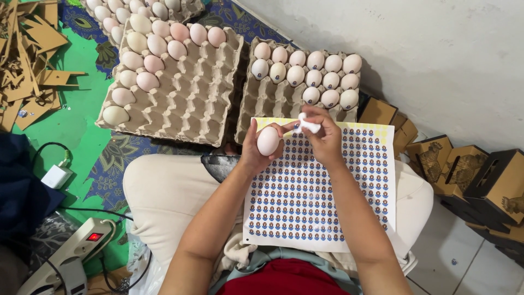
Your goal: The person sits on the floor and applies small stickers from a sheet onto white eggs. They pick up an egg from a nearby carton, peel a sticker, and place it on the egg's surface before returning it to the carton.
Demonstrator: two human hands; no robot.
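My left hand (256,150) holds a pale pink egg (268,140) upright above my lap. My right hand (323,136) pinches a small white wad of cloth or tissue (307,125) just right of the egg's top. Below both hands a sheet of small round stickers (327,202) lies across my knees. Ahead on the right, a cardboard egg tray (261,104) carries several stickered eggs (314,74) in its far rows. A second tray (191,93) on the left holds several plain eggs (147,60) along its far and left sides.
Another tray with eggs (120,13) stands behind the left one. Brown cardboard cartons (469,169) sit by the white wall (436,54) at right. Cardboard offcuts (27,54) lie at far left. A power strip (76,248) and a white charger (55,176) rest on the green mat.
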